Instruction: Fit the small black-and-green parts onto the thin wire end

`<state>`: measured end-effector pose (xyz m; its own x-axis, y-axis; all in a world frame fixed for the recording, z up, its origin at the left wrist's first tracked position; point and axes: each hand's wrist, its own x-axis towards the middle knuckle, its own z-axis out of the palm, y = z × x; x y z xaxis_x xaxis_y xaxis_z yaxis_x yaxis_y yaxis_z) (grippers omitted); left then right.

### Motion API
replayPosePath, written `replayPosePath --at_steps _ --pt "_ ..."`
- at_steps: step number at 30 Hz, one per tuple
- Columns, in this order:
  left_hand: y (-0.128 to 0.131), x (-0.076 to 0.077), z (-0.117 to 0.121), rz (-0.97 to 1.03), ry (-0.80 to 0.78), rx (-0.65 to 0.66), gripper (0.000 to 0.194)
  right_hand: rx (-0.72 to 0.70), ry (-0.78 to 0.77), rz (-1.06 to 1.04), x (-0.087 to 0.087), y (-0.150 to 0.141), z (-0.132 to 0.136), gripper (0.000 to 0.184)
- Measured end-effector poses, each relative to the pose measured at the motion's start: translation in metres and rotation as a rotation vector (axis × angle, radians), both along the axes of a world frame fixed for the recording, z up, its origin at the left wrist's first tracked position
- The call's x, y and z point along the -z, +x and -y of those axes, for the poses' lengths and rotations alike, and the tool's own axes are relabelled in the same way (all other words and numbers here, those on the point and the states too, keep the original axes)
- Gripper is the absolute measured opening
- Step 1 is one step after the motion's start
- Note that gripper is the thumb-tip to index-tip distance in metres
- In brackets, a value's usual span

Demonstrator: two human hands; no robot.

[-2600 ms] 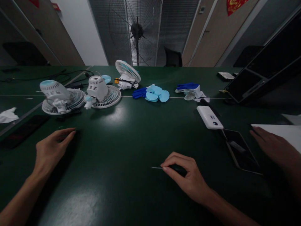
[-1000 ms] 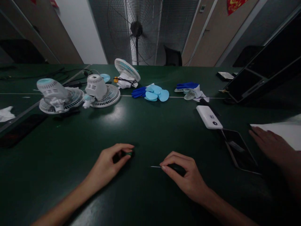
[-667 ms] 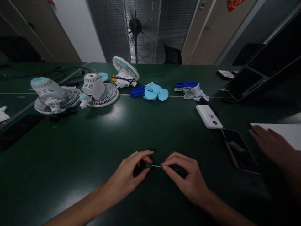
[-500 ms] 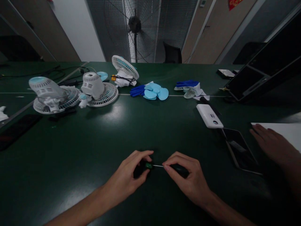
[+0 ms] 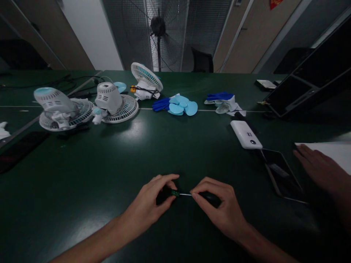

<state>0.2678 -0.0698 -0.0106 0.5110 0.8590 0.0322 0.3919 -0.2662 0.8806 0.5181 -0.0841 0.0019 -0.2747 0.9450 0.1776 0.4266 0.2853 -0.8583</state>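
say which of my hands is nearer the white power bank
Right: your right hand is below and left of the white power bank in view; your left hand is farther left.

In dim light, a black chair [image 5: 203, 61] stands before slatted blinds [image 5: 204, 25].

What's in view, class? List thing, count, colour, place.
Table: 1, green, foreground
Screwdriver: 1, black and silver, foreground
Small part: 1, green, screwdriver's tip
Desk fans: 3, white and blue, left of centre
Fan blade: 1, light blue, centre
Glove bundles: 2, blue and white, far side
Power bank: 1, white, right
Phone: 1, black, right
Flat slab: 1, black, left
Paper: 1, white, right
Cables: several, black, left
Boxy case: 1, black, right
Pedestal fan: 1, black, background
Chairs: at least 1, black, background
Co-worker's hand: 1, bare, right
Left hand: 1, bare, holding small part
Right hand: 1, bare, holding screwdriver
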Motion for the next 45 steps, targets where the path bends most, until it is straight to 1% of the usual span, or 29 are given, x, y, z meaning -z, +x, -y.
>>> replayPosePath --at_steps 5,12,16,18,22,25,28,30,33,36,38,39,40,41,42,43,44,45 --pt "-0.001 0.001 -0.001 -0.003 0.006 0.009 0.056 -0.014 0.008 -0.009 0.002 0.001 0.000 0.012" --pt "0.000 0.003 0.003 -0.035 0.021 0.022 0.061 0.031 -0.001 -0.185 0.001 -0.001 -0.001 0.011" --pt "-0.001 0.004 0.002 -0.033 0.018 0.043 0.060 0.053 -0.006 -0.179 0.000 0.000 -0.002 0.012" --pt "-0.003 0.003 0.002 -0.040 0.026 0.075 0.056 0.065 -0.008 -0.176 -0.001 0.000 -0.002 0.013" --pt "-0.011 -0.002 0.007 -0.145 0.134 0.203 0.037 0.082 -0.019 -0.172 -0.002 0.002 -0.002 0.012" --pt "-0.022 -0.001 0.013 -0.263 0.255 0.232 0.036 0.095 -0.031 -0.170 -0.003 0.003 -0.003 0.012" --pt "-0.046 0.005 0.009 -0.349 0.378 0.190 0.038 0.098 -0.055 -0.158 -0.003 0.004 -0.002 0.013" --pt "-0.073 0.010 -0.002 -0.407 0.426 0.097 0.037 0.100 -0.067 -0.153 -0.002 0.004 -0.002 0.012" --pt "-0.129 0.011 -0.027 -0.520 0.405 -0.143 0.034 0.101 -0.074 -0.157 -0.002 0.003 -0.001 0.012" --pt "-0.187 0.005 -0.048 -0.619 0.362 -0.396 0.038 0.097 -0.089 -0.164 -0.003 0.003 0.000 0.012" --pt "-0.212 0.000 -0.055 -0.667 0.347 -0.506 0.041 0.098 -0.099 -0.172 -0.003 0.003 0.000 0.012" --pt "-0.219 -0.002 -0.057 -0.691 0.371 -0.550 0.042 0.098 -0.103 -0.174 -0.003 0.003 0.000 0.012" --pt "-0.219 -0.005 -0.056 -0.717 0.422 -0.590 0.044 0.099 -0.105 -0.175 -0.003 0.002 0.000 0.012" --pt "-0.214 -0.007 -0.053 -0.739 0.496 -0.619 0.044 0.101 -0.104 -0.175 -0.002 0.002 0.000 0.012" --pt "-0.203 -0.009 -0.048 -0.744 0.586 -0.622 0.044 0.102 -0.102 -0.173 -0.002 0.002 0.000 0.012" --pt "-0.188 -0.011 -0.041 -0.732 0.675 -0.582 0.042 0.104 -0.102 -0.171 -0.002 0.002 0.000 0.013" --pt "-0.169 -0.014 -0.033 -0.704 0.734 -0.488 0.040 0.108 -0.102 -0.170 -0.001 0.002 0.000 0.012" --pt "-0.147 -0.016 -0.023 -0.634 0.761 -0.314 0.037 0.112 -0.105 -0.171 -0.001 0.002 0.000 0.012"
